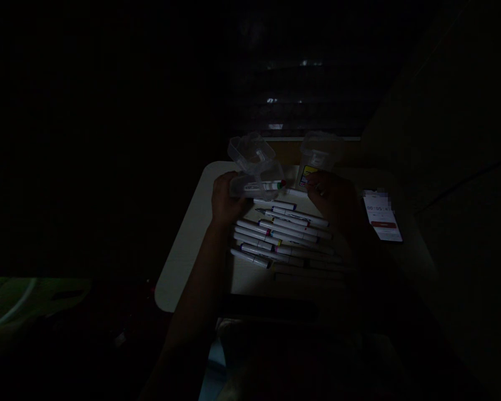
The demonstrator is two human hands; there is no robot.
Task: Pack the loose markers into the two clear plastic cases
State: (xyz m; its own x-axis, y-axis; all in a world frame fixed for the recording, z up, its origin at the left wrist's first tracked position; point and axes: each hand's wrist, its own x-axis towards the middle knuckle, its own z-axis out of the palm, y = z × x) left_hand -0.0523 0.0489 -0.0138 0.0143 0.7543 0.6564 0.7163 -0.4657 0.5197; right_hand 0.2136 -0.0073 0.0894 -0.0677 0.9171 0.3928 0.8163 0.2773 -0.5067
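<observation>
My left hand [225, 199] is wrapped round the left side of a clear plastic box [237, 188], which lies on its side with its lid [248, 151] open. A few white markers [262, 186] lie inside it, red and green ends showing at the mouth. My right hand [334, 197] is closed, fingers bent, in front of a second clear container [319, 155] with a yellow label. A white marker [296, 192] points towards its fingertips; darkness hides whether they grip anything. Below both hands, several white markers [294, 228] with coloured ends lie in loose rows.
Everything stands on a small pale table [183, 262] with rounded corners. At its right side lies a phone [383, 217] with a lit timer screen. A dark shutter-like surface [292, 106] rises behind. The surroundings are very dark.
</observation>
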